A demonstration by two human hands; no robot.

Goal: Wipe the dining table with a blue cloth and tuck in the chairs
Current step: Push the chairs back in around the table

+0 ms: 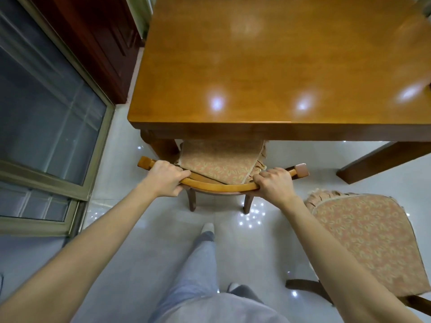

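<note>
— Where is the chair sitting right now?

— The chair (219, 188) is standing at the near edge of the tabletop (268, 66), close to its left corner. The front of its patterned seat cushion (221, 163) is lying under that edge, and the curved back rail is facing the person.

— And the hands?

— Both are holding that rail. The left hand (166, 177) is keeping a closed grip on the left end, fingers curled over the top and thumb tucked beneath. The right hand (276, 183) is gripping the right end, fingers wrapped tight over the wood.

— What is standing around it?

— A second chair (368, 241) with the same kind of cushion is standing to the right, out clear of the tabletop and just beside the person's right forearm. A table leg (373, 159) is showing between the two chairs. The person is standing with one foot (207, 228) forward on the glossy white floor (130, 229), near the chair's back legs. A glass sliding door (46, 101) is running along the left, with a dark wood cabinet (93, 38) beyond it.
</note>
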